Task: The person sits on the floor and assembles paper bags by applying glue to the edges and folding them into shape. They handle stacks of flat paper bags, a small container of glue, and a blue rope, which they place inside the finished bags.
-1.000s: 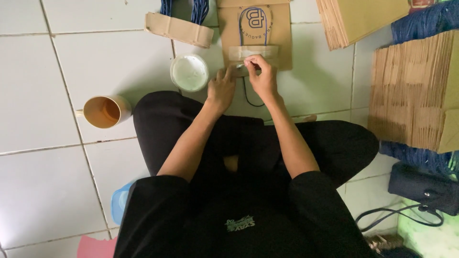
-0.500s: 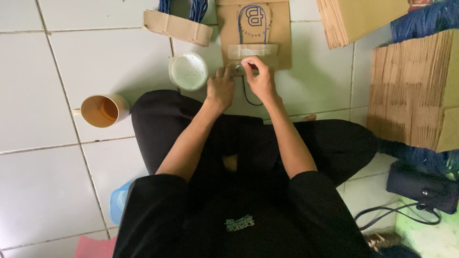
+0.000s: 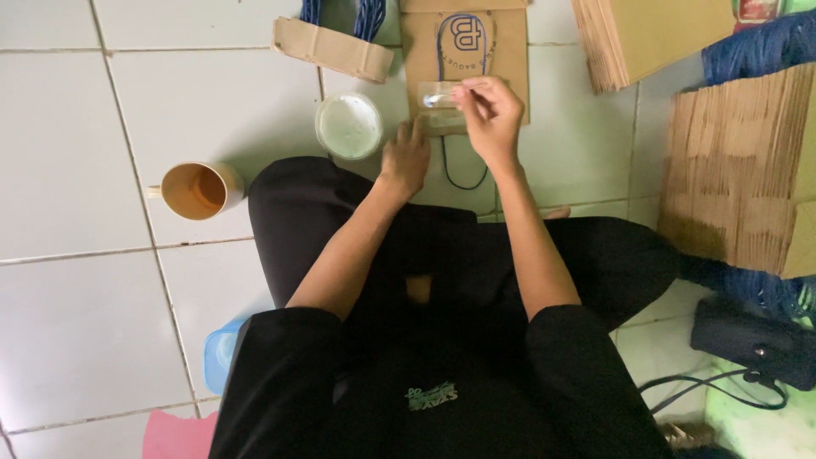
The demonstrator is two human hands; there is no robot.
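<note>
Tiled floor [image 3: 102,340]: white, carries everything; the person sits cross-legged at lower centre with items fanned within arm's reach.

Stacks of flattened brown cardboard [image 3: 739,170]: right edge and upper right, piled on edge, apparently as ready stock.

Brown paper bag [image 3: 463,51]: flat at upper centre, printed face up, blue cord handle trailing toward the knees.

Folded cardboard strip [image 3: 331,49]: upper left of centre, lying loose beside the bag.

Orange mug [image 3: 197,190]: left of centre, upright, set apart from the work.

Round white tub [image 3: 349,126]: open, just left of the bag, close to both hands for easy dipping.

Left hand [image 3: 406,157]: flat, fingers spread, pressing the bag's lower edge to steady it; grips nothing.

Right hand [image 3: 491,110]: fingers pinched shut on a small applicator [image 3: 440,99], its tip on a pale strip across the bag.
</note>
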